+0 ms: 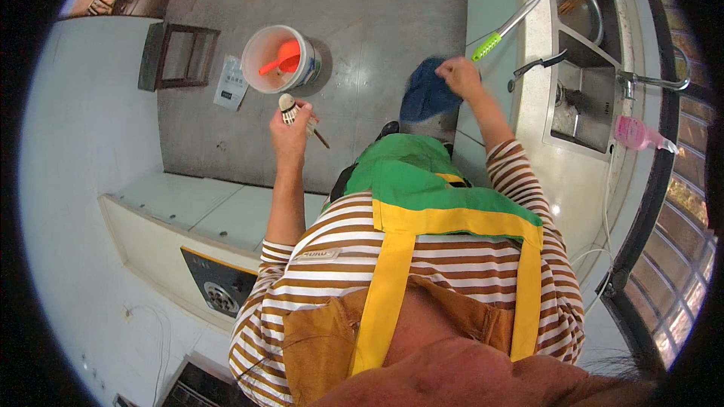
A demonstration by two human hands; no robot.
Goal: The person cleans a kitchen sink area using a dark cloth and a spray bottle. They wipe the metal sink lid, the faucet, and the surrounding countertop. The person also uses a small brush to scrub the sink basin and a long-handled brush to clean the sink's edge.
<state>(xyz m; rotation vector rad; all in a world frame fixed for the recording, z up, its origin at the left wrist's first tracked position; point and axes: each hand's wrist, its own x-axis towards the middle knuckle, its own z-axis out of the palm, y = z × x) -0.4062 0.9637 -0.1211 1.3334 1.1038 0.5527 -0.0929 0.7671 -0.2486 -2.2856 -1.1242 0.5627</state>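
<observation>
My left hand (291, 133) grips a feather shuttlecock (287, 104), its pale rounded tip pointing away from me. A thin brown tip sticks out below the fingers; I cannot tell whether it is a feather or something else. From my right hand (462, 76) hangs a dark blue fabric item (427, 93), perhaps a cap or a cloth, slightly blurred. Just beyond the left hand, a white plastic bucket (305, 62) stands on the floor with an orange-red scoop (288, 56) inside. The bucket and the shuttlecock are close together in the view.
A printed pouch (231, 83) lies on the grey floor (384, 22) beside a dark wooden stool (186, 56). Along the right run a counter with a steel sink (582, 102), a green-handled pole (517, 17), a black-handled tool (540, 62) and a pink bottle (636, 133). A gas hob (218, 282) sits lower left.
</observation>
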